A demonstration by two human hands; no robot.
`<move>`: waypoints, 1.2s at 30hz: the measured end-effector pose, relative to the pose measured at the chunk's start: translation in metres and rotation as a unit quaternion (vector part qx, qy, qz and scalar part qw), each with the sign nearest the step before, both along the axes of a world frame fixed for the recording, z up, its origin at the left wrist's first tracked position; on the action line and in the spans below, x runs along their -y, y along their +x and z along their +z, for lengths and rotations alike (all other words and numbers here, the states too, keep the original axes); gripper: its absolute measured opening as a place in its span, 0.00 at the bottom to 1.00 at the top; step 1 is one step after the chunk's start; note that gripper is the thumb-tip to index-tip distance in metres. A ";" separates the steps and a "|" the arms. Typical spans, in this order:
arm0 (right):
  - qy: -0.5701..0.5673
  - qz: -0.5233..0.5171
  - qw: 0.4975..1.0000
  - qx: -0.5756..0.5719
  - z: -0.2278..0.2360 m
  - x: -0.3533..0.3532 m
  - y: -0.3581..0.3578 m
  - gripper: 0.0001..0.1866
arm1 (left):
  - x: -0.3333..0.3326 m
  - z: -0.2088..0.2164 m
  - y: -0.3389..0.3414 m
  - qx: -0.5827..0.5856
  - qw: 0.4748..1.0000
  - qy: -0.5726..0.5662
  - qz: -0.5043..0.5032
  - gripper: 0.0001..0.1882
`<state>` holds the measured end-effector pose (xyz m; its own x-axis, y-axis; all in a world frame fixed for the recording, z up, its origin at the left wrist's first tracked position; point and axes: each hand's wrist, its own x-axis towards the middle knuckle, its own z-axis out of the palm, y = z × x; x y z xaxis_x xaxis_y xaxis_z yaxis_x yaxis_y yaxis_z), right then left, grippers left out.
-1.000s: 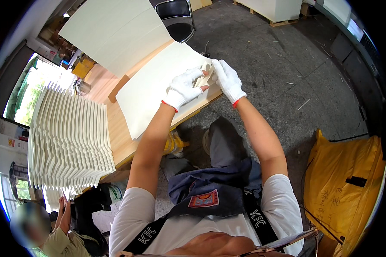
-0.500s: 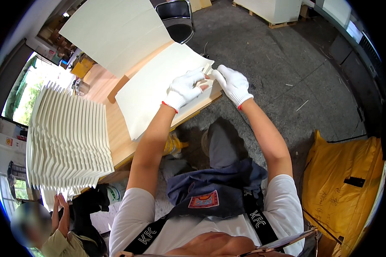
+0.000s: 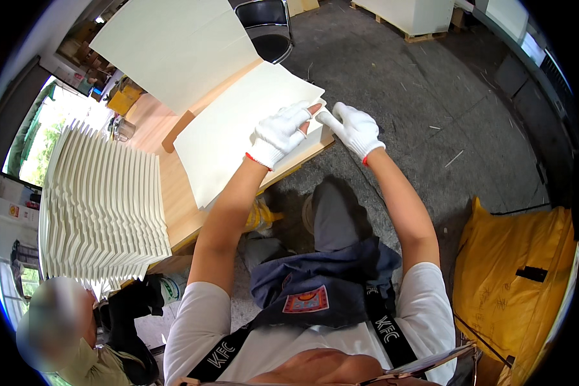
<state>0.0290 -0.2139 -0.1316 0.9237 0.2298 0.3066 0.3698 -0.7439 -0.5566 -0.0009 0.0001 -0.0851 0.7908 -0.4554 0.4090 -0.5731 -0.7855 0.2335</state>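
Observation:
A stack of large off-white card sheets (image 3: 225, 138) lies near the table's right-hand end. My left hand (image 3: 280, 135), in a white knit glove with the thumb and forefinger tips bare, rests on the top sheet close to the right edge. Its bare fingertips are spread apart, and nothing shows pinched between them. My right hand (image 3: 354, 128), also white-gloved, is just beyond that edge. The right thumb points at the sheets' corner, with a gap between it and the bent fingers. Whether it touches the edge is hard to tell.
Fanned, wavy sheets (image 3: 103, 199) are piled on the table's left part. A large upright board (image 3: 180, 51) stands behind. A brown block (image 3: 177, 132) sits beside the stack. A black chair (image 3: 267, 32), a yellow bag (image 3: 514, 283) and another person (image 3: 96, 367) surround the wooden table (image 3: 180, 202).
The sheets' corner, raised between my hands before, now lies flatter. My left fingers have straightened, and my right hand has shifted slightly right and nearer. The other person's raised hands have dropped from view.

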 end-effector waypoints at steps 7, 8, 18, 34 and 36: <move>-0.024 0.022 0.997 0.073 -0.004 -0.002 0.006 0.24 | -0.013 -0.008 0.006 0.029 0.997 0.066 -0.008 0.18; -0.023 0.025 0.997 0.070 -0.003 -0.003 0.005 0.24 | -0.014 -0.008 0.008 0.022 0.998 0.056 -0.009 0.18; -0.132 0.062 0.978 0.151 0.033 -0.006 0.012 0.23 | -0.010 -0.021 0.038 0.074 0.995 0.051 0.050 0.14; 0.186 -0.035 0.978 -0.083 0.012 -0.033 0.006 0.25 | -0.011 0.007 0.016 -0.178 0.980 -0.055 0.070 0.22; 0.183 -0.033 0.979 -0.082 0.010 -0.032 0.006 0.25 | -0.011 0.007 0.016 -0.187 0.978 -0.063 0.073 0.22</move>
<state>0.0353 -0.1817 -0.1215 0.9763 0.0707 0.2046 0.2120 -0.5028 -0.8380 0.0150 0.0107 -0.0782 0.9483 -0.2916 0.1255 -0.3141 -0.8037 0.5054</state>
